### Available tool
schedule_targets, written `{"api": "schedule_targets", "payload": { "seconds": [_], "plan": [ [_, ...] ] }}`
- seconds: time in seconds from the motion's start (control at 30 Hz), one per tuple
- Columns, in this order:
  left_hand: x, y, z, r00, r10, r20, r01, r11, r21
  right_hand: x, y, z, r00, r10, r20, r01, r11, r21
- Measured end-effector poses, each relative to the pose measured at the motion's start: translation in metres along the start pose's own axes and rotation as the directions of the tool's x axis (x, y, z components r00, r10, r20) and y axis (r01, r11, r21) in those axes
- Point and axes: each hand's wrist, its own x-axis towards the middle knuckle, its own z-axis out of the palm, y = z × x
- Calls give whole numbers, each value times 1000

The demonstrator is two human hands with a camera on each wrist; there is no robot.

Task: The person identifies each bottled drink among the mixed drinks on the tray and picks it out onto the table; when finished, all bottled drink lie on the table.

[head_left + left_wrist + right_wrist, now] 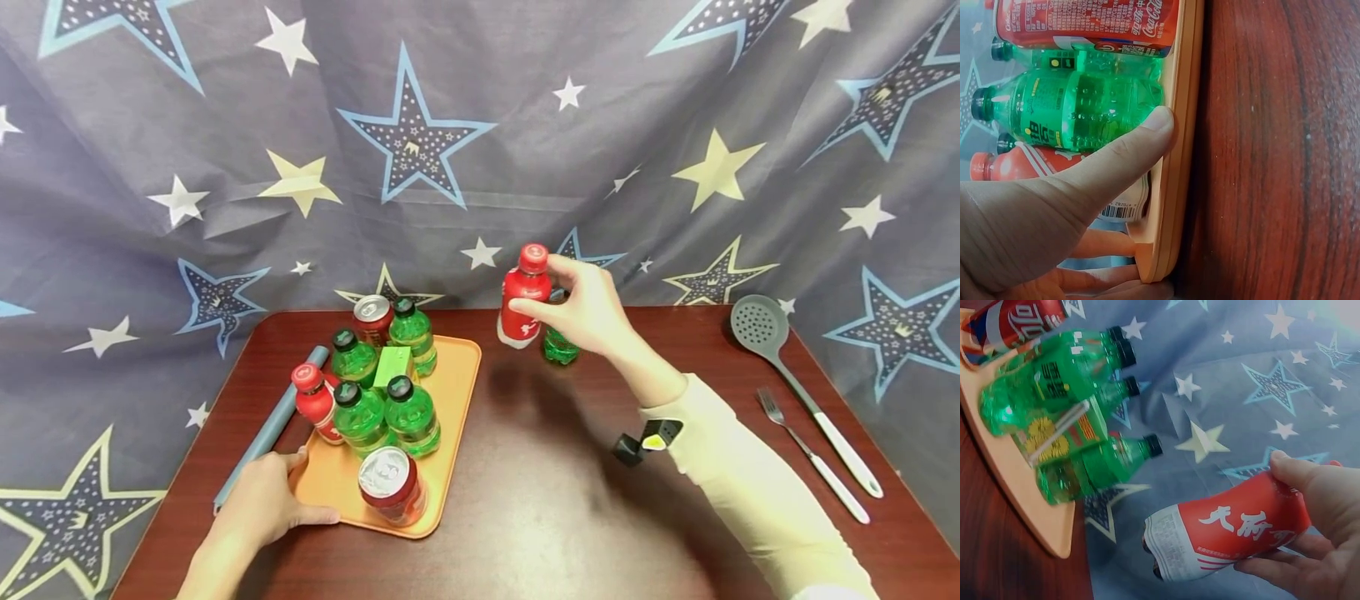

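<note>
Between thumb and fingers my right hand point(588, 310) holds a red soda bottle point(524, 293) in the air, right of the tray. Its red wrap with white lettering shows in the right wrist view. At the tray's near left corner my left hand point(258, 502) grips the rim, thumb inside and fingers outside. The orange tray point(459, 392) carries several green bottles point(412, 419), another red bottle point(318, 404), a green drink carton point(393, 367), a near soda can point(393, 487) and a far soda can point(372, 319). One green bottle point(560, 347) stands behind my right hand, partly hidden.
A grey-blue bar point(273, 425) lies along the tray's left side. On the right of the table point(540, 500) lie a slotted skimmer point(795, 375) and a fork point(813, 458) with a white handle. A star-patterned curtain point(480, 192) hangs behind.
</note>
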Motion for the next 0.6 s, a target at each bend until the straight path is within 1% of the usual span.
{"api": "schedule_targets", "payload": {
  "seconds": [0.23, 0.43, 0.6],
  "plan": [
    [1, 0, -1, 1000, -11, 6, 11, 1000, -3, -11, 15, -35, 997, -7, -78, 1, 997, -77],
    [0, -1, -1, 1000, -10, 5, 10, 1000, -9, -23, 22, -59, 994, 30, -109, -41, 994, -105],
    [0, -2, 0, 1000, -13, 9, 13, 1000, -8, -30, 29, -74, 991, 40, -126, -55, 992, -113]
  ]
}}
